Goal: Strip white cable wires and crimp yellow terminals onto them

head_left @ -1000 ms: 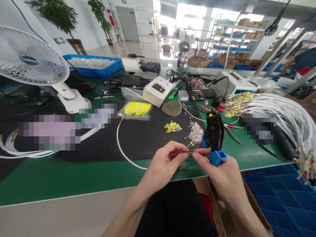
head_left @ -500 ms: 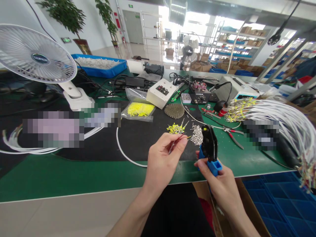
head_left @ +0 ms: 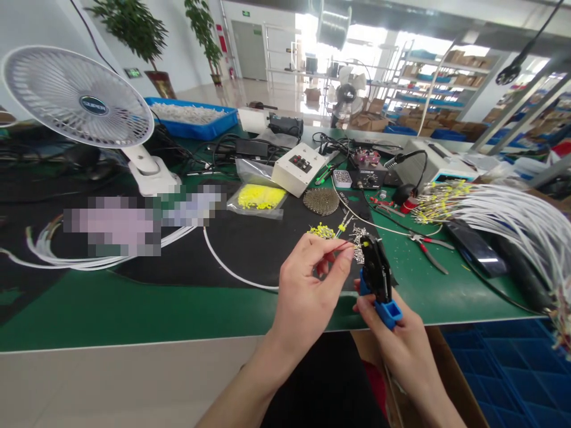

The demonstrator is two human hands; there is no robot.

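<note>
My left hand (head_left: 310, 288) pinches a thin red wire (head_left: 338, 246) between thumb and forefinger, its tip held at the jaws of the crimping tool (head_left: 377, 274). My right hand (head_left: 392, 333) grips the tool's blue handles, the black head pointing up and away. Just beyond lie a small heap of yellow sleeves (head_left: 322, 230) and a pile of metal terminals (head_left: 358, 233) on the black mat (head_left: 250, 249). A white cable (head_left: 232, 272) curves across the mat toward my left hand.
A white desk fan (head_left: 84, 107) stands at the left, a white control box (head_left: 298, 168) and a bag of yellow parts (head_left: 260, 198) behind the mat. White cable bundles (head_left: 504, 214) fill the right. Red-handled pliers (head_left: 430, 248) lie nearby. Blue crates (head_left: 513, 368) sit below the green bench (head_left: 134, 309).
My hands parted, then my left hand carried the wire back to the tool's jaws. The tool tilted and sank a little toward the bench edge. The view shifted slightly left.
</note>
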